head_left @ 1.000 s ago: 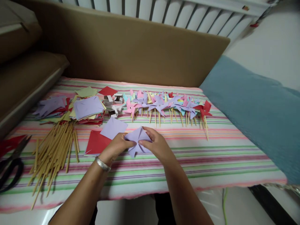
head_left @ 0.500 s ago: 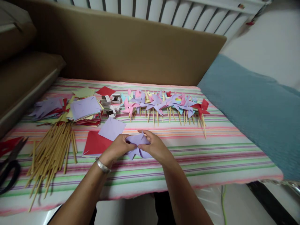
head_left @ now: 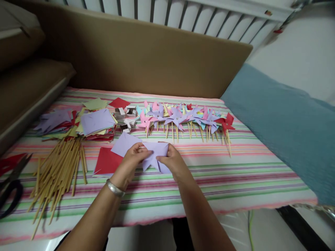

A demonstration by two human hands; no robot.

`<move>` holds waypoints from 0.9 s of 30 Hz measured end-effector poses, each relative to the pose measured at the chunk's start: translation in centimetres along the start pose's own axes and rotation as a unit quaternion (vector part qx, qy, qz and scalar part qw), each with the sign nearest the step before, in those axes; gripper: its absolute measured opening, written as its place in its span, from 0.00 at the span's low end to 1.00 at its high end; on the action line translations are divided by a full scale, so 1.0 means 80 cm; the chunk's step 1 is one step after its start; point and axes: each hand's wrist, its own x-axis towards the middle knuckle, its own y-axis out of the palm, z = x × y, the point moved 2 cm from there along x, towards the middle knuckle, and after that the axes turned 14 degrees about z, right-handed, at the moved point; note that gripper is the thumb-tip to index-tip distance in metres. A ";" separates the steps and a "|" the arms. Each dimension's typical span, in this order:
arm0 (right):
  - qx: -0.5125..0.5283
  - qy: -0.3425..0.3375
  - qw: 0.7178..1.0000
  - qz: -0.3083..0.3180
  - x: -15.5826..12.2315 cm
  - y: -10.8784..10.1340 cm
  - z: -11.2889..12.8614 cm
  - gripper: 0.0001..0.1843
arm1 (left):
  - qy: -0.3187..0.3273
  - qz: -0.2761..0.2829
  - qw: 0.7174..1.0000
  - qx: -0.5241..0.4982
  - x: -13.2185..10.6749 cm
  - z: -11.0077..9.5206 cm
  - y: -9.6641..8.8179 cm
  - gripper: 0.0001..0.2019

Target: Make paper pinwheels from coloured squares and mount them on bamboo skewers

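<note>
Between my two hands is a purple paper square (head_left: 156,150) with slits cut in from its corners. My left hand (head_left: 136,156) pinches its left side, thumb on top. On the right side, my right hand (head_left: 171,158) grips the paper with the thumb laid over its face; the fingers behind are mostly hidden. The lower part of the sheet splits into pointed flaps. Just left of my left hand lie another purple square (head_left: 125,143) and a red square (head_left: 106,161), partly overlapping on the striped cloth.
Finished paper pinwheels (head_left: 176,118) on sticks lie in a row at the back. Small white boxes (head_left: 125,124) stand beside a stack of cut paper (head_left: 96,121). At left are wooden sticks (head_left: 59,167) and scissors (head_left: 12,191). A cardboard panel (head_left: 146,59) closes off the back.
The purple paper has opened out flatter: its upper part, bent inward before, now lies smooth between my hands. My thumbs have moved apart from its centre.
</note>
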 end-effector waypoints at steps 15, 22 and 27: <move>0.098 -0.116 0.980 -0.132 0.012 0.031 -0.014 0.25 | -0.015 0.002 0.981 -0.195 -0.003 0.019 0.014 0.13; 0.130 -0.127 0.973 -0.146 0.011 0.038 -0.017 0.25 | -0.002 0.013 0.967 -0.256 -0.004 0.020 0.018 0.12; 0.131 -0.133 0.971 -0.151 0.013 0.039 -0.018 0.25 | 0.022 0.004 0.968 -0.248 -0.002 0.022 0.021 0.12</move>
